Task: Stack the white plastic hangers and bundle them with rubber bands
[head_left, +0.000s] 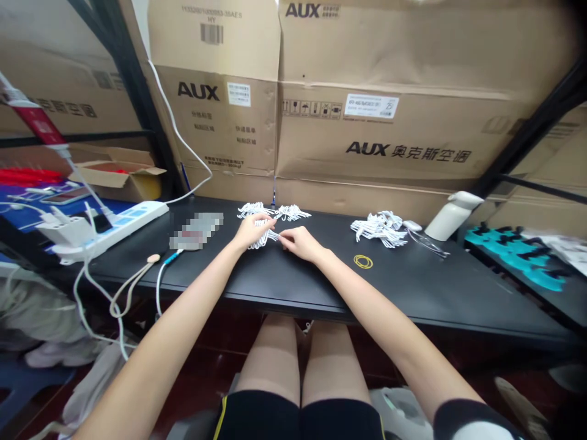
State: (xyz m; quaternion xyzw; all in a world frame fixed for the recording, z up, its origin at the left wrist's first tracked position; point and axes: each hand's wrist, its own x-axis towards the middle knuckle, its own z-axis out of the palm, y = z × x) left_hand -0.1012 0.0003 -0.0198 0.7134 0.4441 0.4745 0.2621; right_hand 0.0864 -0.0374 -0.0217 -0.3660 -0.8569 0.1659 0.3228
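Near the middle of the black table [284, 281], my left hand [253, 231] is closed over a small bundle of thin white cords [262, 241]. From the right, my right hand [300, 242] pinches the ends of that bundle between thumb and fingers. Just beyond the hands lie two more white cord piles, one at the left [252, 209] and one at the right [292, 212]. A larger heap of white cords [378, 230] rests farther right, with yellow rubber bands [363, 261] in front of it. The exact kind of cord is too small to make out.
A white power strip [123, 223] with cables stands at the left, beside a blurred-out phone-like object [195, 232] with a plugged cable. At the right are a white bottle [454, 215], glasses [428, 242] and teal parts [516, 256]. Cardboard boxes [376, 128] wall off the back.
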